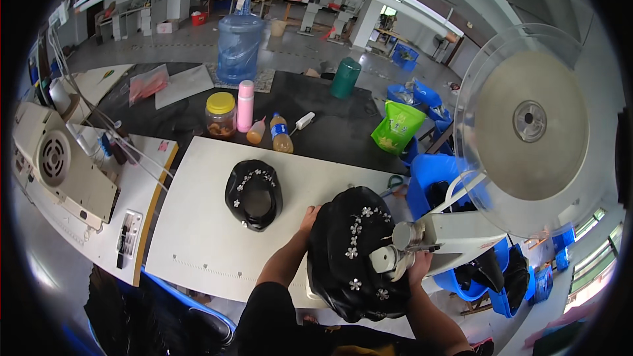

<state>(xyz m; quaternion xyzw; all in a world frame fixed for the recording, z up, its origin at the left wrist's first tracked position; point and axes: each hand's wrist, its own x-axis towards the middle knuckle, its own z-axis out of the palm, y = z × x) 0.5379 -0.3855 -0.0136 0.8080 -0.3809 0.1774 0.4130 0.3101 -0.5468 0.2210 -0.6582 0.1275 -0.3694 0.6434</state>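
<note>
A large, glossy black bag-like piece (336,244) with silvery flower-shaped ornaments sits under the head (389,260) of a white machine, at the right end of the white tabletop. My left hand (308,217) grips its left edge; the fingertips are partly hidden behind it. At the other side my right hand (419,267) is close against the piece and the machine head, which covers most of its fingers. A smaller black piece (254,194) with the same flowers stands on the tabletop, left of my left hand.
A large clear reel (527,125) rises at the right. Blue bins (428,181) stand beside the machine. Beyond the white tabletop (204,224), a dark table holds a water jug (239,46), a pink bottle (244,105), a yellow-lidded jar (221,115) and a green pouch (398,126).
</note>
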